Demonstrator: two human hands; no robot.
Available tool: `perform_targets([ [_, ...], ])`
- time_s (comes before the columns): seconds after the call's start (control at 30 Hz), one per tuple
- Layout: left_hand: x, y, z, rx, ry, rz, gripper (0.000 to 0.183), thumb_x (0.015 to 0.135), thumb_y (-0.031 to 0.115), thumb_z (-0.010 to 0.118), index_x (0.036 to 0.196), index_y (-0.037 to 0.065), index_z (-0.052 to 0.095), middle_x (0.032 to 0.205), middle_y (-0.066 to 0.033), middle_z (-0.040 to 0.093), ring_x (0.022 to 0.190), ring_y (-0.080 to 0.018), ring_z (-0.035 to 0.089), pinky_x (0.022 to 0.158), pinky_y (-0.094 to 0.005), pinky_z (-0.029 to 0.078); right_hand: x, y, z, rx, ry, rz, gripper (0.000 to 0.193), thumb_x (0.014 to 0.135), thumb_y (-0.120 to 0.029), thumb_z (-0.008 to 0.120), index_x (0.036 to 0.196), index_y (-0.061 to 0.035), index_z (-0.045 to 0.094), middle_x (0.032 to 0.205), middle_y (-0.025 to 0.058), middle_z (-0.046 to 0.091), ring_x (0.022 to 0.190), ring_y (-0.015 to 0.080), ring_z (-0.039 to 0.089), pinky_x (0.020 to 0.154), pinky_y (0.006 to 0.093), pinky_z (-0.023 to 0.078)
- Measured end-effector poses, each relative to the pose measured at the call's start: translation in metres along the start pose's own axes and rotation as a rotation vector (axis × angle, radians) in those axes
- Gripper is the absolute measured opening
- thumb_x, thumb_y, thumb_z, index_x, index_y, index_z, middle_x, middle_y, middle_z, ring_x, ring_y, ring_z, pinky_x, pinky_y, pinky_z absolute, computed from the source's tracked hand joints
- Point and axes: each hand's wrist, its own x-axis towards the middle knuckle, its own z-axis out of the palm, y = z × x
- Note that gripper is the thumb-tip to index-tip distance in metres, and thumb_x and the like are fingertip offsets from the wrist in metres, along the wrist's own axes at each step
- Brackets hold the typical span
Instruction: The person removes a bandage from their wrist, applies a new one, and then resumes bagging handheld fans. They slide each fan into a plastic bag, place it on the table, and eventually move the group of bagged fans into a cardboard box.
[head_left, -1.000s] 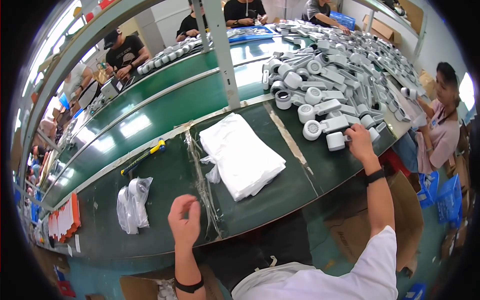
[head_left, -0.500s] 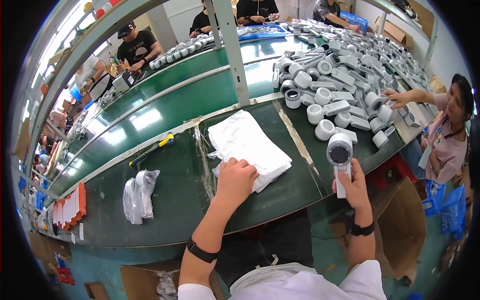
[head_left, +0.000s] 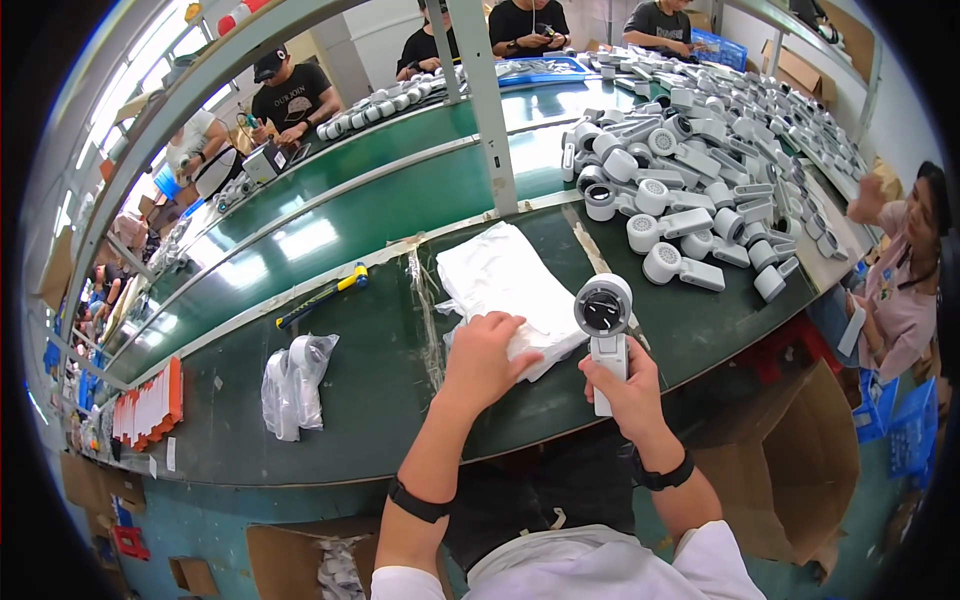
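Right hand (head_left: 628, 395) closed round the handle of 1 pale grey handheld device (head_left: 603, 305), held upright above the bench (head_left: 400, 440), just beside the stack's right side; fingers and thumb cover part of the handle. Detail inside the device's dark round face hard to resolve. Left hand (head_left: 488, 358) lies at the near-left part of the white stack (head_left: 500, 280), covering some of it; cannot tell whether its fingertips pinch a layer. Pile of similar devices (head_left: 690, 170) overlaps itself, lower pieces hidden. Clear wrapping (head_left: 297, 385) blurs its contents. Floor carton (head_left: 270, 560) cut off by lower edge
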Motion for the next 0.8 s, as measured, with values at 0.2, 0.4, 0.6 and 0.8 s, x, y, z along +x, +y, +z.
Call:
perform_targets([
  [0.2, 0.000, -0.007, -0.002, 0.083, -0.131, -0.009, 0.011, 0.082, 0.018, 0.069, 0.085, 0.008, 0.072, 0.089, -0.0053, 0.070, 0.085, -0.0297, 0.060, 0.071, -0.0400, 0.047, -0.004, 0.005, 0.004, -0.012, 0.039, 0.032, 0.023, 0.086, -0.011, 0.069, 0.102, -0.0011, 0.056, 0.082, 0.0067, 0.066, 0.059, 0.0116, 0.059, 0.053, 0.0267, 0.049],
  [0.4, 0.000, -0.012, 0.002, -0.007, -0.139, -0.071, 0.013, 0.085, 0.018, 0.064, 0.085, 0.008, 0.072, 0.082, -0.0082, 0.070, 0.083, -0.0304, 0.061, 0.071, -0.0417, 0.046, -0.007, 0.007, 0.003, -0.007, 0.024, 0.012, 0.023, 0.087, -0.011, 0.069, 0.102, -0.0014, 0.055, 0.083, 0.0067, 0.066, 0.059, 0.0116, 0.059, 0.053, 0.0268, 0.050],
  [0.6, 0.004, 0.004, -0.007, -0.333, -0.163, -0.405, 0.018, 0.086, 0.017, 0.065, 0.095, 0.002, 0.071, 0.078, -0.0107, 0.068, 0.067, -0.0201, 0.060, 0.065, -0.0319, 0.048, -0.007, 0.007, 0.012, 0.029, 0.032, 0.017, 0.024, 0.086, -0.010, 0.070, 0.103, -0.0013, 0.055, 0.083, 0.0063, 0.065, 0.060, 0.0112, 0.060, 0.054, 0.0263, 0.050],
  [0.8, -0.006, 0.011, -0.006, -0.743, -0.161, -0.588, 0.021, 0.092, 0.014, 0.063, 0.100, -0.004, 0.069, 0.083, -0.0067, 0.070, 0.072, -0.0101, 0.060, 0.068, -0.0242, 0.048, -0.005, 0.011, 0.035, 0.086, 0.065, -0.029, 0.028, 0.082, -0.006, 0.072, 0.104, -0.0016, 0.055, 0.086, 0.0055, 0.064, 0.064, 0.0109, 0.060, 0.056, 0.0250, 0.050],
])
